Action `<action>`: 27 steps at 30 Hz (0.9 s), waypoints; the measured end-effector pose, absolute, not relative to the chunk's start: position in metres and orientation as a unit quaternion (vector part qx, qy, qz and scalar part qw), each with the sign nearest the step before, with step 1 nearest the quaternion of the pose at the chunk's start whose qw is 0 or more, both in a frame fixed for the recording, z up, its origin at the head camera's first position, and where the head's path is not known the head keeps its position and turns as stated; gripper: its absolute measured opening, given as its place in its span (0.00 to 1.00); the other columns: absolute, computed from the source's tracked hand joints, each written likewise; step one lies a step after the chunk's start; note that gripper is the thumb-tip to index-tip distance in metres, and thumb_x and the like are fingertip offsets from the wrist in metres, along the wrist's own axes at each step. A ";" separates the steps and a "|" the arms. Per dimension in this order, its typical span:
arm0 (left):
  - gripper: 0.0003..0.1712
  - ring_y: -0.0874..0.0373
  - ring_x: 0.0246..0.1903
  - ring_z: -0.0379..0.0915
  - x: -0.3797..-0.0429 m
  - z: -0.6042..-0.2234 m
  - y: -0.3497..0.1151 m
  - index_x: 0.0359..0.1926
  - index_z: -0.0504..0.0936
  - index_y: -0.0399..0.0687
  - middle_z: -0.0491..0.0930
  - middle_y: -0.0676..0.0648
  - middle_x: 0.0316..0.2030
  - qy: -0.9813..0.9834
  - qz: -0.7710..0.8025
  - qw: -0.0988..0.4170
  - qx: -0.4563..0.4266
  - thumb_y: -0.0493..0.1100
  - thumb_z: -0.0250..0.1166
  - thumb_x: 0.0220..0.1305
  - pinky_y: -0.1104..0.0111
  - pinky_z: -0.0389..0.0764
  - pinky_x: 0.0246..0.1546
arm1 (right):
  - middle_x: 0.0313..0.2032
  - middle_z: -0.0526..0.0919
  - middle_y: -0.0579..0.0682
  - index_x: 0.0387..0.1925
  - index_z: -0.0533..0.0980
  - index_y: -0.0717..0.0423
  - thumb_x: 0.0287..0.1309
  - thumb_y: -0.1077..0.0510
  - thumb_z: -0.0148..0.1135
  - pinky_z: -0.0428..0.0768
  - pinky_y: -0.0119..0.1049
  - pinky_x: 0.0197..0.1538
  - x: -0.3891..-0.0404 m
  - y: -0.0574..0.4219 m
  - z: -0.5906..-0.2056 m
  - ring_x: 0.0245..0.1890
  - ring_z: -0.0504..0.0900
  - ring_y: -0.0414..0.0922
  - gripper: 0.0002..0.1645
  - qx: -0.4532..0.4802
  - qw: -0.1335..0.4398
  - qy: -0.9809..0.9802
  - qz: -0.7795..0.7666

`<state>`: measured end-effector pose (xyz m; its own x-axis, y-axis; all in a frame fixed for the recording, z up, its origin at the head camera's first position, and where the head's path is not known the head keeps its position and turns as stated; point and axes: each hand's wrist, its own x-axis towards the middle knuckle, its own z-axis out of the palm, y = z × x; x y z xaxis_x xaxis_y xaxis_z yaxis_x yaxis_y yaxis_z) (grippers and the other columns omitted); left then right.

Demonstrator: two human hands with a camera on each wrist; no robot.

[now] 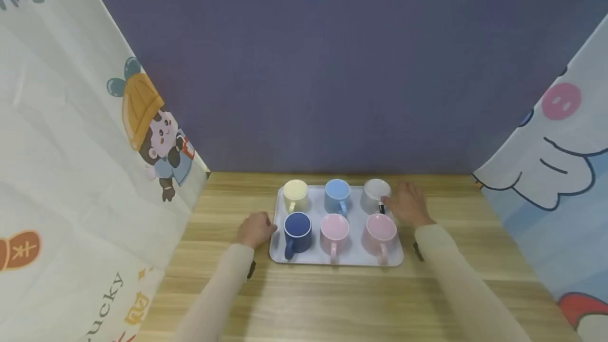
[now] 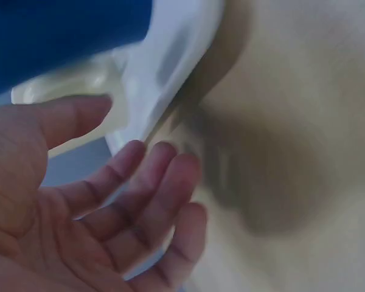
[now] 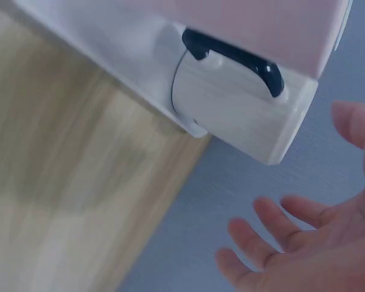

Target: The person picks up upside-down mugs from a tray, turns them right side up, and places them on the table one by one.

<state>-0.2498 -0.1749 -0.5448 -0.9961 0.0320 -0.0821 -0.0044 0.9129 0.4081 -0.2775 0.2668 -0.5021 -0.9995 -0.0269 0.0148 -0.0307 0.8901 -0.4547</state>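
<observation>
A white tray [image 1: 356,255] holds several mugs in two rows. In its back row stand a pale yellow mug [image 1: 295,195], a light blue mug [image 1: 336,194] and a white mug [image 1: 375,195] with a black handle [image 3: 234,55]. The front row has a dark blue mug [image 1: 299,235] and two pink mugs, one in the middle [image 1: 334,234] and one at the right [image 1: 379,234]. My left hand [image 1: 257,229] is by the tray's left rim, fingers loosely bent, holding nothing. Beside the white mug, my right hand [image 1: 408,205] has its fingers spread and grips nothing.
The tray rests on a wood-grain table [image 1: 304,300]. A dark blue-grey wall [image 1: 304,67] rises behind the table's back edge. Printed cartoon curtains hang at the left [image 1: 71,120] and the right [image 1: 560,173].
</observation>
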 end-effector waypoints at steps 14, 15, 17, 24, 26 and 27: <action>0.08 0.58 0.22 0.77 -0.203 -0.579 -0.176 0.32 0.82 0.40 0.82 0.48 0.22 0.910 0.403 0.075 -0.063 0.38 0.73 0.57 0.67 0.75 0.27 | 0.44 0.85 0.61 0.52 0.79 0.65 0.72 0.47 0.54 0.79 0.51 0.49 -0.273 0.273 -0.516 0.46 0.81 0.56 0.25 -0.005 -0.090 -0.936 0.339; 0.08 0.58 0.21 0.77 -0.203 -0.580 -0.176 0.32 0.83 0.40 0.82 0.48 0.22 0.905 0.412 0.078 -0.069 0.39 0.73 0.58 0.68 0.75 0.26 | 0.44 0.85 0.61 0.52 0.79 0.65 0.73 0.47 0.54 0.79 0.52 0.50 -0.273 0.273 -0.517 0.46 0.81 0.56 0.25 -0.004 -0.096 -0.933 0.347; 0.08 0.59 0.20 0.77 -0.202 -0.583 -0.175 0.32 0.83 0.38 0.82 0.47 0.21 0.894 0.434 0.081 -0.078 0.38 0.74 0.58 0.69 0.75 0.25 | 0.45 0.85 0.62 0.52 0.79 0.66 0.74 0.48 0.54 0.79 0.54 0.52 -0.273 0.273 -0.520 0.47 0.82 0.56 0.25 -0.002 -0.103 -0.928 0.359; 0.09 0.60 0.19 0.77 -0.200 -0.589 -0.176 0.33 0.83 0.35 0.82 0.47 0.20 0.869 0.481 0.074 -0.089 0.36 0.74 0.57 0.70 0.77 0.22 | 0.45 0.86 0.63 0.48 0.82 0.66 0.74 0.50 0.57 0.77 0.57 0.56 -0.274 0.271 -0.530 0.48 0.82 0.58 0.21 -0.003 -0.085 -0.921 0.381; 0.09 0.60 0.19 0.77 -0.199 -0.588 -0.177 0.33 0.83 0.35 0.82 0.46 0.21 0.869 0.481 0.070 -0.091 0.36 0.74 0.57 0.70 0.78 0.23 | 0.45 0.87 0.63 0.48 0.82 0.66 0.74 0.50 0.57 0.77 0.57 0.56 -0.275 0.269 -0.530 0.48 0.82 0.58 0.21 0.002 -0.083 -0.920 0.383; 0.09 0.60 0.19 0.77 -0.199 -0.589 -0.178 0.33 0.83 0.35 0.82 0.47 0.21 0.869 0.481 0.070 -0.093 0.37 0.74 0.57 0.70 0.78 0.23 | 0.45 0.86 0.63 0.48 0.82 0.67 0.74 0.51 0.57 0.77 0.57 0.56 -0.276 0.268 -0.530 0.48 0.82 0.58 0.21 0.007 -0.083 -0.918 0.387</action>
